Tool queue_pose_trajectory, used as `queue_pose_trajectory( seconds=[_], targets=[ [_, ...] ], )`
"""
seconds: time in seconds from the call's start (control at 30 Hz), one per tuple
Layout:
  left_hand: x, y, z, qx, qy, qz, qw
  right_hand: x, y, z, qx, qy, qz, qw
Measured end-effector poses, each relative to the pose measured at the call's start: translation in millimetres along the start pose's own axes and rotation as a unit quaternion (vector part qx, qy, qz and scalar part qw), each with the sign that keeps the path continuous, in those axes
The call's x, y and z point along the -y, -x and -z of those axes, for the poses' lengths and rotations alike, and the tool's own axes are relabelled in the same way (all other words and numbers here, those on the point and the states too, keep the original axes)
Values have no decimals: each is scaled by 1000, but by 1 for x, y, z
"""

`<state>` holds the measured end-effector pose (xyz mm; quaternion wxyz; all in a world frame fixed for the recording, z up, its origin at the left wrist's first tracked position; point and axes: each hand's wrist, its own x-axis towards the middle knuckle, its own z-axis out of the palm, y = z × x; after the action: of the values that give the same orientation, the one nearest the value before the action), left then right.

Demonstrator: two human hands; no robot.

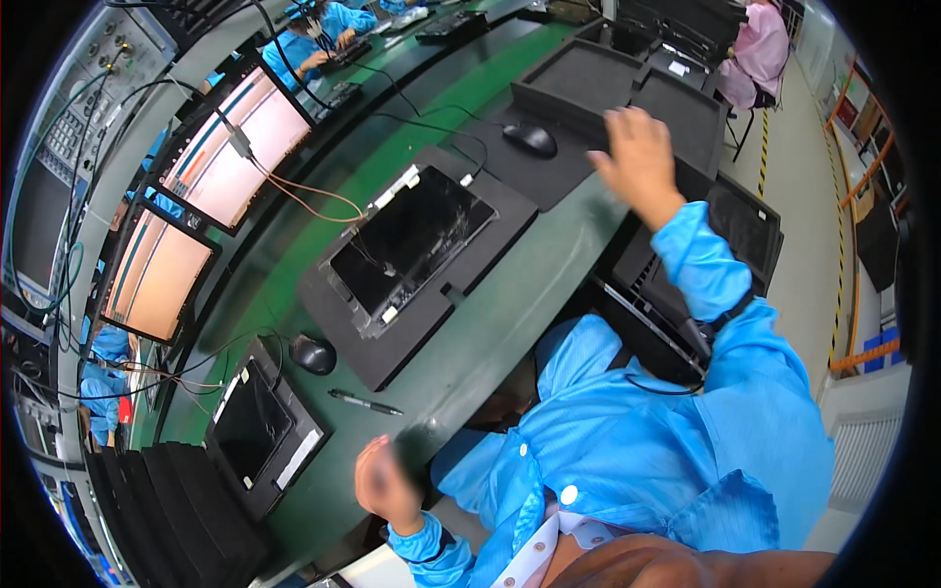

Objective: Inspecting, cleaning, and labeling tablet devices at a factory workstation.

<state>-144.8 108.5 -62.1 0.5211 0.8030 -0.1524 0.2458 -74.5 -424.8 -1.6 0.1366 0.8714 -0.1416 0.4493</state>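
My right hand (642, 165) reaches out with its fingers extended, over the near edge of a black foam tray (573, 78) and to the right of a black mouse (529, 139). Nothing shows in it. At the table's near edge lies my left hand (388, 485), partly covered by a blurred patch, so its fingers are hard to read. Just beyond it is a pen (365, 402). In the middle, a black tablet-like screen panel (412, 240) in clear film rests on a dark foam board (392, 361), with thin wires running to it. A smaller dark panel (253, 421) lies to the left.
A second mouse (313, 354) sits between the two panels. Black foam pads (176, 505) are stacked at the lower left. Two lit monitors (240, 147) stand along the far side with cables hanging before them. Co-workers in blue (323, 34) and pink (757, 49) sit farther off.
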Motion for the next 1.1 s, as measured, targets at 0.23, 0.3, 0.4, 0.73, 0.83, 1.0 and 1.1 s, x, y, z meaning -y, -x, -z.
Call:
queue_pose_trajectory(
  seconds=[0.23,0.3,0.4,0.73,0.83,1.0,1.1],
  targets=[
    [-10,-9,-6,-73,568,373,730,-51,7,-2,42,-58,-12,997],
    [-19,-2,-18,-7,444,313,839,-8,13,27,-35,-107,10,994],
    [-55,14,-17,45,423,239,873,80,38,53,-121,-297,113,941],
    [-87,262,13,-382,521,232,727,390,117,200,-3,-689,638,343],
    [-86,309,12,-485,507,281,655,421,188,206,52,-706,647,285],
    [-41,337,20,-576,554,312,514,456,257,180,48,-710,643,281],
    [-39,333,36,-624,526,274,509,460,258,187,87,-710,610,340]
  ],
)
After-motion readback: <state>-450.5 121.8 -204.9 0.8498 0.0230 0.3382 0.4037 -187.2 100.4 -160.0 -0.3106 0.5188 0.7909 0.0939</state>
